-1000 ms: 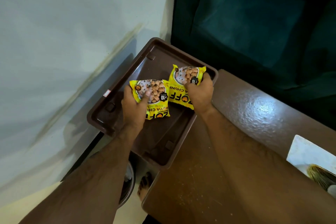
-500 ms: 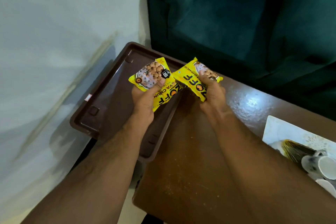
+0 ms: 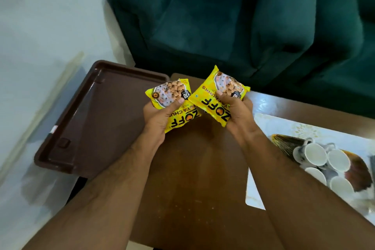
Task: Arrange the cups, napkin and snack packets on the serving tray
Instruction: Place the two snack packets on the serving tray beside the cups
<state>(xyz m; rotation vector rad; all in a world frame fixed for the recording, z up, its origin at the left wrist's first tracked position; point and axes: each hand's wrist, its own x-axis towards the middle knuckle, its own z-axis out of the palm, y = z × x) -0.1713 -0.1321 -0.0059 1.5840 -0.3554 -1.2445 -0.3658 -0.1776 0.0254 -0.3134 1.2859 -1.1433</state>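
Both hands grip a yellow snack packet each: left hand (image 3: 157, 118) clenches the left packet (image 3: 170, 103), right hand (image 3: 236, 112) clenches the right packet (image 3: 220, 95), both held up over the brown table (image 3: 194, 178), just right of the empty brown tray (image 3: 97, 119). The step looks like carrying the packets; which tray they go to I cannot tell. The white cups (image 3: 324, 160) sit on the patterned tray (image 3: 284, 130), well right of the brown tray, so the next move calls for lowering the packets flat on a bare spot clear of the cups.

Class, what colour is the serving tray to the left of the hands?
Dark brown; the serving tray shows plainly in the head view.
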